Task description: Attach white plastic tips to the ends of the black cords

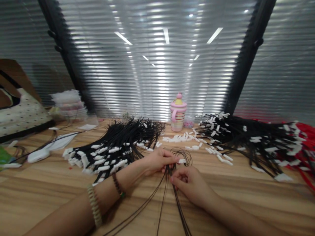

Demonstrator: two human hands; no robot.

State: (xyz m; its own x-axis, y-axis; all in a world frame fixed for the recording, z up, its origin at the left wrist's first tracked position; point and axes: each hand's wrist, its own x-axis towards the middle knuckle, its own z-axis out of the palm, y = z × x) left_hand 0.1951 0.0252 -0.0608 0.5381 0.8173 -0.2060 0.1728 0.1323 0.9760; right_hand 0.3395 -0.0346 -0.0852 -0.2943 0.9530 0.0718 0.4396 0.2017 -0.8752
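Note:
My left hand (159, 160) is closed in a pinch around thin black cords (161, 203), with a small white tag (181, 161) at its fingertips. Close beside it, my right hand (188, 183) has thumb and fingers pressed together on the same cords, just below. Several strands trail from between the hands toward the near table edge, and a loop of cord (185, 154) curls up behind them. Left of my hands lies a big heap of black cords (123, 137) with white tags at their near ends.
Loose white tags (178, 138) are scattered behind my hands, before a pink cup (178, 114). At right, another tagged black cord pile (246, 137) lies beside red cords (307, 134). A dotted bag (27, 111), stacked clear packets (67, 103) and a white device (38, 155) are at left.

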